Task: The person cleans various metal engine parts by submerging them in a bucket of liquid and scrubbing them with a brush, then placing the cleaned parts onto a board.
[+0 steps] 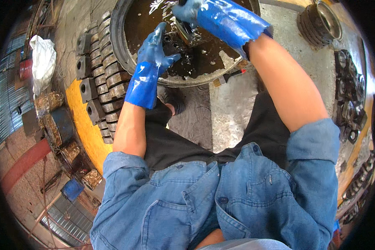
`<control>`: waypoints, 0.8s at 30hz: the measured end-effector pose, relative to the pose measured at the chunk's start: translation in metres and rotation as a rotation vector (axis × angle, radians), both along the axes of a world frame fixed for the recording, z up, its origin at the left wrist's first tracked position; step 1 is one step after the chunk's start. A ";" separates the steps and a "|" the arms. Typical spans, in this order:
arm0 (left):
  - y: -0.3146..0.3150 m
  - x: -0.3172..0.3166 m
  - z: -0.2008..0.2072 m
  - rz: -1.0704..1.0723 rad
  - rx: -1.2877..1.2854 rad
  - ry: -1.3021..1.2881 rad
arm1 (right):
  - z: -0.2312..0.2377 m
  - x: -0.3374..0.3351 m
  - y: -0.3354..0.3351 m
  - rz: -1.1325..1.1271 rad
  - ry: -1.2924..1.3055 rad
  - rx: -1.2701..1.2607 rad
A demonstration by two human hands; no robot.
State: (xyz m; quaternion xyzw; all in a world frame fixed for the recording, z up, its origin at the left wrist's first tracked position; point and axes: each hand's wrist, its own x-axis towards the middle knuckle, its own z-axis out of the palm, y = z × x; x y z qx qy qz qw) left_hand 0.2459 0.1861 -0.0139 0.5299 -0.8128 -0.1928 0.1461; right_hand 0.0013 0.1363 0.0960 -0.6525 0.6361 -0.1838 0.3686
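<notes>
Both my hands wear blue rubber gloves and work over a large round basin [119, 39] of dark, oily liquid. My left hand [151, 49] spans a dark metal part [170, 43] with round holes, its thumb and fingers on either side; the part's lower side is lost in the liquid. Close by, my right hand [188, 11] is curled near the far side, with something dark showing at its fingers. A shiny curved metal piece [184, 31] shows just below that hand; whether I hold it is unclear.
Stacked metal rings [108, 62] and dark blocks with holes [87, 90] stand left of the basin. A flat paintbrush [230, 77] lies by its near rim. At the right are a ringed metal drum [319, 25] and several dark metal parts [349, 100]. A white bag [42, 60] is far left.
</notes>
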 end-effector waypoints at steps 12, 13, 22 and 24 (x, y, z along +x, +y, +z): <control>0.002 0.006 -0.010 0.073 0.033 0.044 | -0.053 0.008 -0.021 -0.023 -0.166 -0.080; 0.002 0.005 -0.006 0.057 0.020 0.010 | -0.054 0.009 -0.022 -0.025 -0.170 -0.083; 0.004 0.003 0.001 0.082 0.185 0.237 | -0.046 -0.008 -0.006 -0.218 -0.200 0.042; 0.002 0.019 -0.009 0.034 0.031 0.107 | -0.056 -0.005 0.000 -0.178 -0.228 0.039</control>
